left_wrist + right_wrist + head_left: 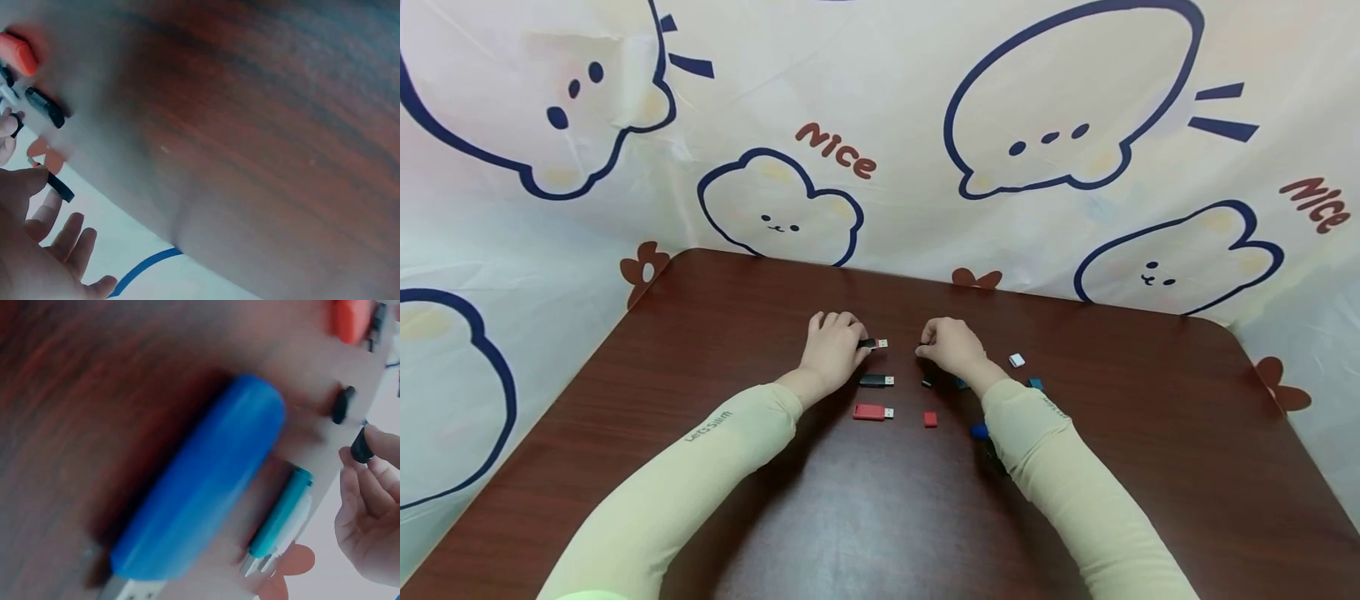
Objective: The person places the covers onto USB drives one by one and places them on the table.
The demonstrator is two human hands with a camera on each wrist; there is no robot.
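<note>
My left hand (pixel 832 348) pinches a black USB flash drive (pixel 871 343) between thumb and fingers, its bare metal plug pointing right. Opposite it, my right hand (pixel 953 346) holds a small black cap (pixel 360 447) at its fingertips, a short gap away from that plug. Just below lie a second uncapped black flash drive (pixel 874 381) and an uncapped red flash drive (pixel 870 412). To the right of these two sit another black cap (pixel 927 382) and a red cap (pixel 930 419).
Beside and partly under my right forearm are a blue flash drive (pixel 200 481), a teal flash drive (pixel 281 512) and a dark item too hidden to tell. A small white piece (pixel 1017 360) lies farther right. A printed curtain (pixel 895 217) hangs behind the brown table (pixel 850 533).
</note>
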